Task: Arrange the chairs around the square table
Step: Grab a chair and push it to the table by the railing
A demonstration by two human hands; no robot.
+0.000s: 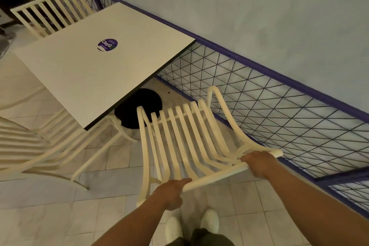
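A white square table (83,70) with a round purple sticker stands on a black round base (137,108). In front of me is a cream slatted chair (185,140), its seat pointing toward the table's near edge. My left hand (172,191) grips the left end of its top back rail, and my right hand (257,163) grips the right part of the same rail. A second cream chair (40,150) sits at the table's left side, partly tucked under. A third cream chair (50,12) stands at the far side.
A purple-framed wire mesh fence (269,106) runs along the right, close beside the held chair, with a pale blue wall behind it. The floor is pale tile (60,215). My white shoes (191,225) are at the bottom.
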